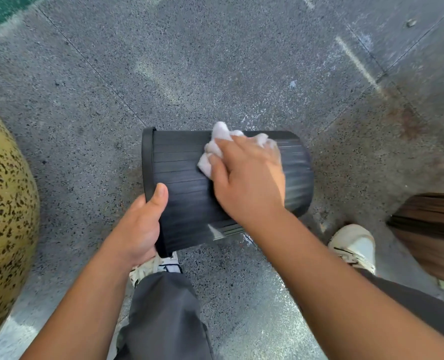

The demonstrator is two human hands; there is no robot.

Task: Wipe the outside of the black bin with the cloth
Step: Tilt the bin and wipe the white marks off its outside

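ribbed matt bin [184,178], soft cloth [217,144]

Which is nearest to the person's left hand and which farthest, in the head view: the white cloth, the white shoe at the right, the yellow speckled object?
Measured from the left hand, which grips the black bin's rim:
1. White cloth, up and to the right, on the bin under the right hand.
2. Yellow speckled object, at the left edge.
3. White shoe, far right on the floor.

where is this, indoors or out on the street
Likely outdoors, a paved walkway or forecourt: speckled grey stone paving slabs with joint lines, a yellow speckled stone sphere like a bollard, and the ribbed black plastic bin held over the ground.
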